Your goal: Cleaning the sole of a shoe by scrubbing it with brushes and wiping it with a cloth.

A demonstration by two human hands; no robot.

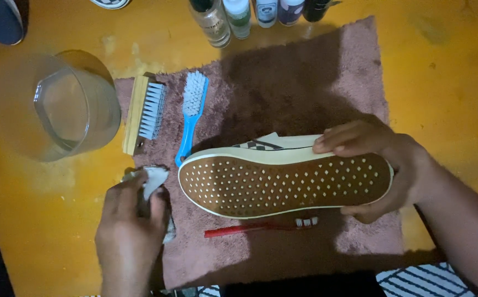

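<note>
My right hand (379,165) grips the heel end of a sneaker (283,184) turned on its side, its brown dotted sole facing me and a checkered upper showing above the white rim. My left hand (131,225) is closed on a crumpled white cloth (153,180) just left of the shoe's toe. Both rest over a pinkish-brown towel (305,82) spread on the orange surface. A red toothbrush (261,226) lies on the towel right below the sole.
A blue-handled brush (191,118) and a wooden brush (142,113) lie on the towel's upper left. A clear glass bowl (65,107) stands to the left. Several bottles (239,16) line the far edge. A striped cloth (426,280) shows at bottom right.
</note>
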